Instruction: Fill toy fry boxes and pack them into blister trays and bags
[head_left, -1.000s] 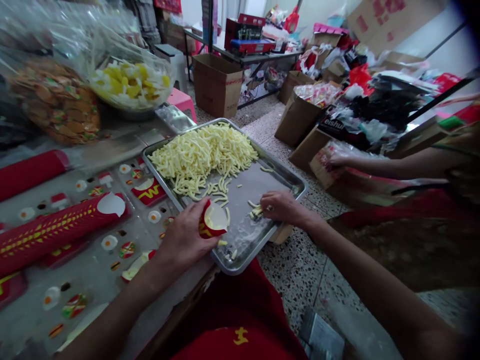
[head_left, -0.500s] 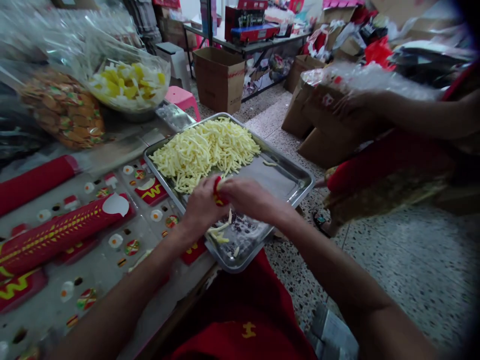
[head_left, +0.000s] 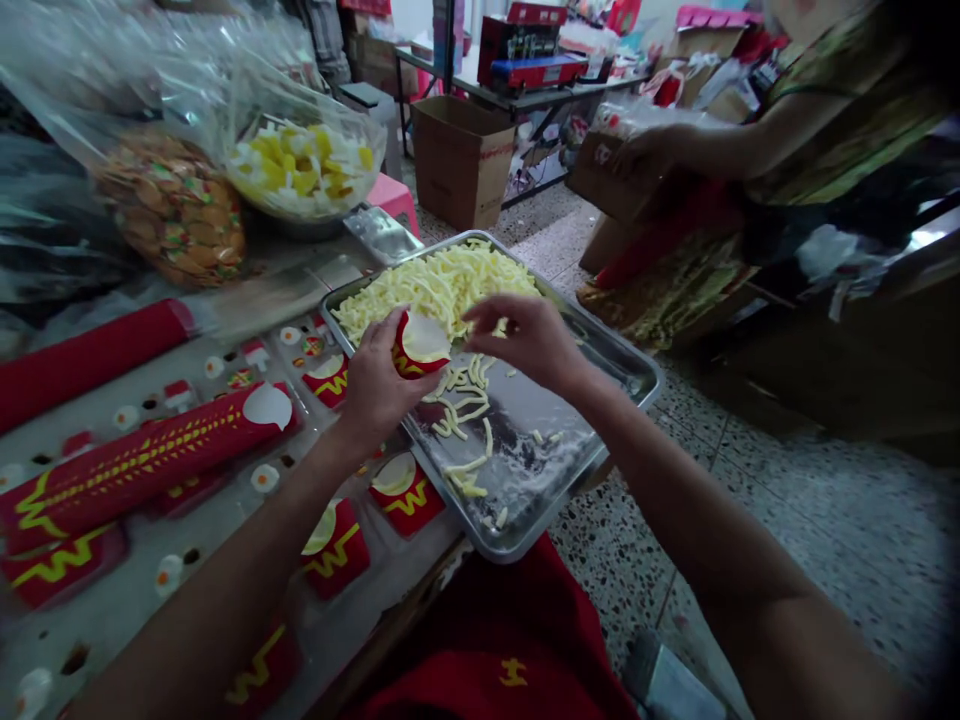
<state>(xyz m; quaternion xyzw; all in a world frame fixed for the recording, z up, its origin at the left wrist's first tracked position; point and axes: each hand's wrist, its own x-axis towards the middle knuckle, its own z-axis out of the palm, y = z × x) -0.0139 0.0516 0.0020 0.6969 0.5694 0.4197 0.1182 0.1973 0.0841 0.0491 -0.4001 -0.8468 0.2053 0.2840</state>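
My left hand (head_left: pixel 381 385) is wrapped round a small red French fry carton (head_left: pixel 411 362) with a yellow zigzag print, its pale inner side facing up. Just right of it hovers my right hand (head_left: pixel 525 340), fingers bent and apart, with nothing visible between them. Both are above a metal tray (head_left: pixel 604 440). A heap of pale yellow toy-like fries (head_left: pixel 450 280) fills the tray's far side, and loose fries (head_left: pixel 465 400) lie scattered nearer me, beside white powder.
Left of the tray, clear plastic packaging holds red cartons (head_left: pixel 409 500) and small food pieces. A stack of nested red cartons (head_left: pixel 172 440) lies across it. Behind are a bag of brown discs (head_left: pixel 172 220) and a bowl of yellow-white pieces (head_left: pixel 304 170). At right, a person holds a cardboard box (head_left: pixel 611 175).
My hands, together on the red carton before, have come apart. The left keeps the carton, its pale side now showing; the right has moved right. The other person at right has shifted position.
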